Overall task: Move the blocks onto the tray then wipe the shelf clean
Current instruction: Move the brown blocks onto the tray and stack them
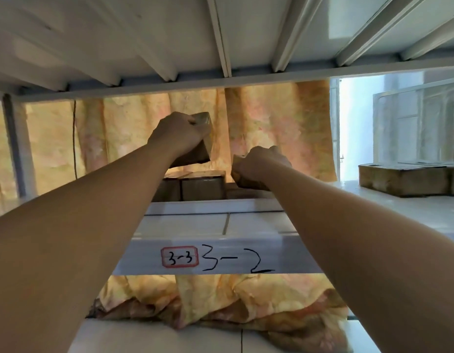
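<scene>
A: What lay nearest, below the person's forearms?

B: A crumpled yellow-orange cloth point(221, 304) was bunched on the lower shelf point(149, 337). Above it ran the white front edge of the shelf point(221, 258) the person reached into, marked "3-2" by hand, with a red-bordered label point(180, 257) reading "3-3" just left of that.

A: And past the edge?

B: The white rim of a tray point(210, 207) crossed between the two forearms. Brown blocks on the tray point(195, 184) stood side by side inside it, under and between the hands.

A: What were the hands doing?

B: The left hand point(176, 135) was clenched around a brown block point(201, 138), held raised and tilted above those on the tray. The right hand point(261, 163) was lower and just to the right, fingers curled tight on a second block point(246, 183), near the tray's right end; whether it touched the tray could not be told.

A: Anything further off?

B: Well to the right of the right hand, more brown blocks point(409, 178) rested on the shelf surface. Behind both hands hung a yellow-orange curtain point(271, 118), with a window point(412, 118) at its right.
</scene>
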`<state>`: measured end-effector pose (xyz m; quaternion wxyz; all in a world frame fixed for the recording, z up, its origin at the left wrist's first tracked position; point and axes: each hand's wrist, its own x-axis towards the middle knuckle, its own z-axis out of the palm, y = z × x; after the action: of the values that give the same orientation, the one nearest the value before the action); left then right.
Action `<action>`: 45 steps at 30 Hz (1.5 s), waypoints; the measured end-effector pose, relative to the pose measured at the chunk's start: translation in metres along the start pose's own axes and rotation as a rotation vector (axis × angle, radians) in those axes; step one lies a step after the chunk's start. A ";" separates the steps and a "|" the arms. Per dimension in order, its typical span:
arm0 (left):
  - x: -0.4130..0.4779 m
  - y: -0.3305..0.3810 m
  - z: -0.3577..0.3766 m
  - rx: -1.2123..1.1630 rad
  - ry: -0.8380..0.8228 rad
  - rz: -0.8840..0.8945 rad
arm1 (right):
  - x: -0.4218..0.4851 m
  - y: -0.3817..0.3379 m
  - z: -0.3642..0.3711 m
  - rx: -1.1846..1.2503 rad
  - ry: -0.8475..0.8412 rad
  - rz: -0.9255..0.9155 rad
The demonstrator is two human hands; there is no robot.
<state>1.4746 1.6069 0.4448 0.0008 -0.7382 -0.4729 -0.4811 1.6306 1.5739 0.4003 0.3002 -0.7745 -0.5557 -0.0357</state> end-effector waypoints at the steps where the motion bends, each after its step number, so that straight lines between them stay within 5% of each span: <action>1: 0.000 -0.004 -0.001 0.029 0.000 -0.006 | 0.000 -0.002 0.001 0.003 -0.010 0.006; 14: 0.013 -0.029 -0.017 0.222 -0.056 -0.128 | 0.004 -0.009 0.017 -0.117 -0.088 -0.068; 45: 0.014 -0.047 -0.010 0.302 -0.169 -0.140 | 0.014 0.001 0.026 0.074 -0.109 -0.063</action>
<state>1.4359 1.6380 0.4389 0.0386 -0.7329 -0.5882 -0.3396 1.6299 1.5984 0.3840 0.2967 -0.7457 -0.5964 0.0177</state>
